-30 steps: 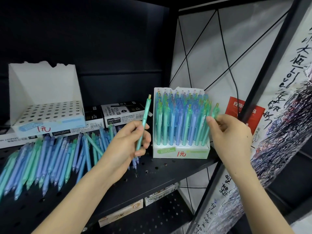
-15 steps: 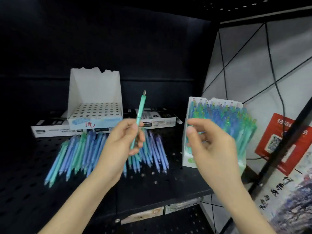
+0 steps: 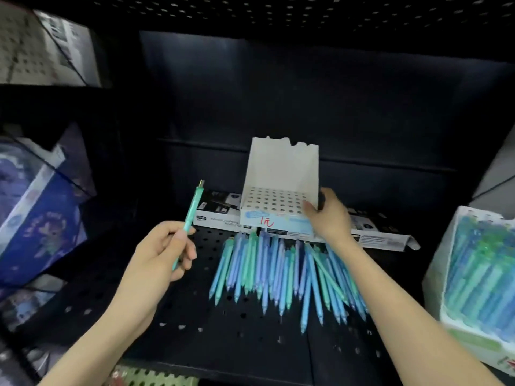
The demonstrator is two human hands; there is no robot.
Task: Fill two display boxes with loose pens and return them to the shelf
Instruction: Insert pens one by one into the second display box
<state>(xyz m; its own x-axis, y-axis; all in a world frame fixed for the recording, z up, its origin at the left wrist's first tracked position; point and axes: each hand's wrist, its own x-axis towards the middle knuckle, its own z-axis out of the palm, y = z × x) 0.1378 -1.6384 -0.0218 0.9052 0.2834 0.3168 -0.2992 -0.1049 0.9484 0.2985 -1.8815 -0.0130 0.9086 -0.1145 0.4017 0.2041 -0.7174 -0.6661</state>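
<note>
shelf [image 3: 195,316]: black perforated metal, matt | empty display box [image 3: 281,168]: white card, matt, ragged top edge | loose pens [image 3: 278,268]: smooth plastic, faint sheen | teal pen [image 3: 192,210]: smooth plastic, brassy metal tip | flat cartons [image 3: 217,210]: printed card, slight sheen

The left grip [image 3: 161,252] and right grip [image 3: 328,218] are bare, on slender bare forearms [image 3: 92,338] (narrow wrists [image 3: 351,246]).

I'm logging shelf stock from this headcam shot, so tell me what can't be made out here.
Head view only:
- Full display box: cut by the right edge and blurred, so the pen count is unknowable.
- Right hand: fingertips hidden behind the empty display box side wall.
- Flat cartons: print blurred, partly under that box.
- Loose pens: overlapping, uncountable.
- Blue packages, left: motion-blurred.
</note>
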